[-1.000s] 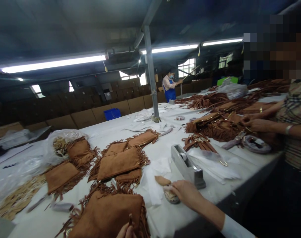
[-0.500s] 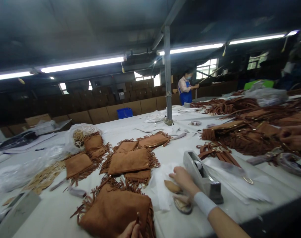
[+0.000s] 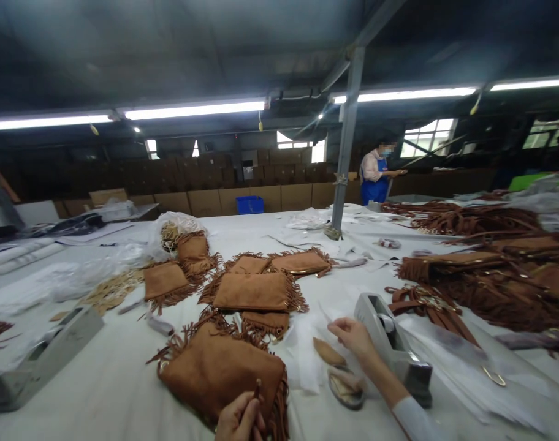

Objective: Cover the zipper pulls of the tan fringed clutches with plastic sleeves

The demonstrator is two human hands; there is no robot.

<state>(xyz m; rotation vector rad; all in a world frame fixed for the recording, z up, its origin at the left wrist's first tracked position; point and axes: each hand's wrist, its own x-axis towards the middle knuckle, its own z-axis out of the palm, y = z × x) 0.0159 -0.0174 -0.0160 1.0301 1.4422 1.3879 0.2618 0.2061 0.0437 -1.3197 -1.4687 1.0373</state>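
My left hand [image 3: 240, 418] is closed in a pinch on a small brown leather tab [image 3: 258, 386]. It is at the lower right of a brown fringed suede bag [image 3: 224, 364]; whether the tab joins the bag is hidden. My right hand [image 3: 352, 335] is pinched at a thin whitish strip [image 3: 324, 313], just left of a grey tape dispenser [image 3: 392, 349]. Below that hand lie a tan oval piece [image 3: 328, 353] and a clear-wrapped bundle [image 3: 346, 389]. White tissue sheets [image 3: 302, 355] spread between the bag and these pieces.
Several more fringed bags [image 3: 252, 291] lie beyond. A second tape dispenser [image 3: 45, 355] stands at left. Brown straps and bags [image 3: 482, 282] pile up at right. A metal post [image 3: 347, 135] rises from the table; a person in a blue apron [image 3: 375, 177] stands behind.
The view has swung left, bringing the left dispenser fully in. My right hand has lifted slightly, with the whitish strip now showing at its fingertips. My left hand keeps its pinch. Another hand at right has left view.
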